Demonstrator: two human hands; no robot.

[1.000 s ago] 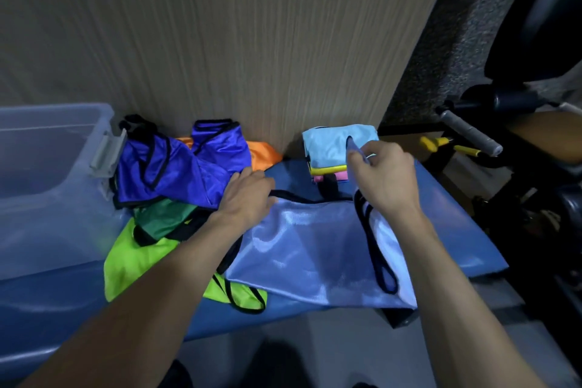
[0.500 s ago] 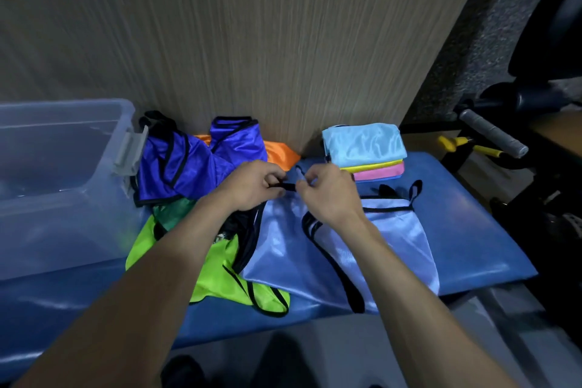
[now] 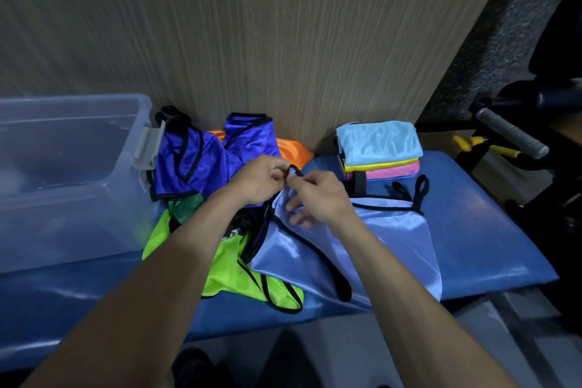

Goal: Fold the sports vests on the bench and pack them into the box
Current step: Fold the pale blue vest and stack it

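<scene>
Far to the left of both hands sits the clear plastic box [image 3: 72, 173], with no folded vest visibly inside. Just left of the left hand [image 3: 258, 179] lies an unfolded heap: a purple vest [image 3: 201, 164], an orange one [image 3: 293, 151] behind it, a green one [image 3: 185, 205] and a neon-yellow vest [image 3: 233, 271] under the forearm. The left hand is closed, pinching the black-trimmed shoulder strap of the pale blue vest [image 3: 378, 246]; the right hand [image 3: 318, 198] pinches the same strap with thumb and forefinger, its other fingers loosely curled over the cloth. That vest spreads from between the hands to the right, over the blue bench [image 3: 491, 236], shiny and slippery-looking, its hem hanging over the near edge. The risks, as I judge them: the slick fabric may slide off the bench, or the straps may snag in the heap. Right of the right hand stands a stack of folded vests [image 3: 379, 148].
</scene>
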